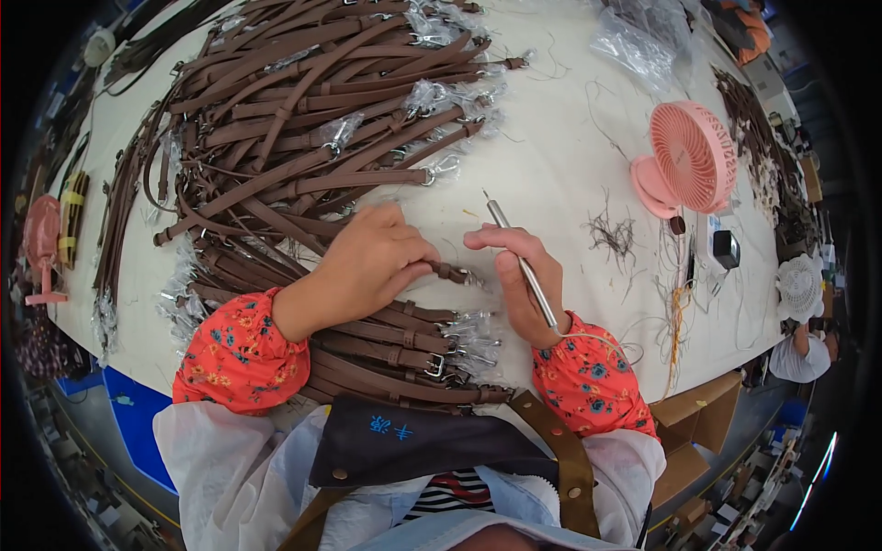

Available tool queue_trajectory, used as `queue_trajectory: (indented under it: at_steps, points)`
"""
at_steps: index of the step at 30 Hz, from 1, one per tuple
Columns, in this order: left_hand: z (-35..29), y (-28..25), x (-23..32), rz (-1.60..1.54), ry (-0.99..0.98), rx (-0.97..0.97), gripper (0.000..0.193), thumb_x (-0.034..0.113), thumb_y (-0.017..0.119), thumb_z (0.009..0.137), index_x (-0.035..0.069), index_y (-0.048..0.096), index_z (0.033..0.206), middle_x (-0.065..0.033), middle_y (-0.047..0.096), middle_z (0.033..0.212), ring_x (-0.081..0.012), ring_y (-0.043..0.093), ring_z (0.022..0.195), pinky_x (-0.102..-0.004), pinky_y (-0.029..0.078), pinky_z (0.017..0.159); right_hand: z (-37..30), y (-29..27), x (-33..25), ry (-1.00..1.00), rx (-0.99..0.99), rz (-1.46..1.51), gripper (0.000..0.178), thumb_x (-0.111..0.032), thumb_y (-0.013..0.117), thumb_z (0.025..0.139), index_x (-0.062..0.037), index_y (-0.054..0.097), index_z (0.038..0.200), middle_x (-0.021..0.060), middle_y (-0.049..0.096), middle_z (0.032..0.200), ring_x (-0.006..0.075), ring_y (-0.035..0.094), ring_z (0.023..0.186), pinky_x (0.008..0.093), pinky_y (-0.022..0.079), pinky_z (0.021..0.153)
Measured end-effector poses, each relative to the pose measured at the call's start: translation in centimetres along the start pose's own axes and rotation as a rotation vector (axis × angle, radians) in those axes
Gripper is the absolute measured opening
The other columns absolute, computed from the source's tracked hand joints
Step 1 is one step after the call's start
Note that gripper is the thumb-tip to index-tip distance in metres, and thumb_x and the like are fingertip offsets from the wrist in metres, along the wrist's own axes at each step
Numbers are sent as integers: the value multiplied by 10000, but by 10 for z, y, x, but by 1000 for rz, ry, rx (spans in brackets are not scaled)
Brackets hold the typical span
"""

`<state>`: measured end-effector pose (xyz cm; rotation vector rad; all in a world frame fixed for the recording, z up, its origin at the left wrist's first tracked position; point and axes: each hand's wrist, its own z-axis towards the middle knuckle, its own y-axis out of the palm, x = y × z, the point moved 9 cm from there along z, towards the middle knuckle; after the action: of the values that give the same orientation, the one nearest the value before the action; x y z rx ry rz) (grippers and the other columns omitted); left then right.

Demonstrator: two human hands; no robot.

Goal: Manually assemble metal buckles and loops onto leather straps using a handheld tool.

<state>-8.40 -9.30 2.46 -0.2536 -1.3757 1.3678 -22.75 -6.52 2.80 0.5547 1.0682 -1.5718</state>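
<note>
My left hand [372,262] is closed, its thumb and fingers pinching a brown strap [447,271] near the end that carries a small metal clasp. My right hand [531,289] grips a slim silver pen-shaped tool [499,217], resting between thumb and fingers. The tool's fine tip points up and away from me, apart from the strap. From its rear end a thin cord [588,336] runs off to the right. Below my left hand lies a row of brown straps [395,354], their buckles wrapped in clear plastic.
A large heap of brown straps [303,119] covers the table's left and far side. To the right stand a pink fan [684,161], a tangle of thread scraps [611,234] and a small white device [723,246]. Clear plastic bags [638,46] lie far right; a cardboard box [698,418] stands below the table edge.
</note>
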Motion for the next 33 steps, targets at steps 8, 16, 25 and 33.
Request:
queue_trajectory:
  at_steps: [8, 16, 25, 33]
  points:
    - [-1, 10, -21, -88, -175, 0, 318, 116, 700, 807, 93, 596, 1107, -117, 541, 1067, -306, 540, 978, -418, 417, 852, -1, 10, 20, 193, -55, -20, 162, -53, 535, 968, -44, 601, 1116, 107, 663, 940, 195, 657, 836, 294, 514, 744]
    - [3, 17, -14, -111, -115, -26, 300, 104, 705, 777, 78, 597, 1056, -93, 544, 975, -313, 535, 982, -424, 420, 851, -4, 21, 22, 173, -109, -5, 281, 41, 610, 868, -57, 569, 1129, 119, 611, 948, 211, 659, 823, 300, 532, 730]
    - [5, -9, 2, 176, -27, 59, 265, 51, 674, 729, 61, 579, 976, -97, 554, 974, -301, 570, 900, -412, 454, 785, -3, 20, 25, 228, -139, -53, 231, 42, 578, 901, -26, 574, 1121, 89, 636, 964, 139, 648, 897, 267, 518, 765]
    - [6, 13, 7, 20, 74, 56, 178, 92, 682, 760, 50, 618, 921, -77, 572, 866, -284, 601, 820, -376, 494, 687, -6, 9, 34, 372, 27, 275, 273, -178, 475, 1022, 7, 517, 1219, 123, 649, 1020, 166, 665, 915, 284, 512, 803]
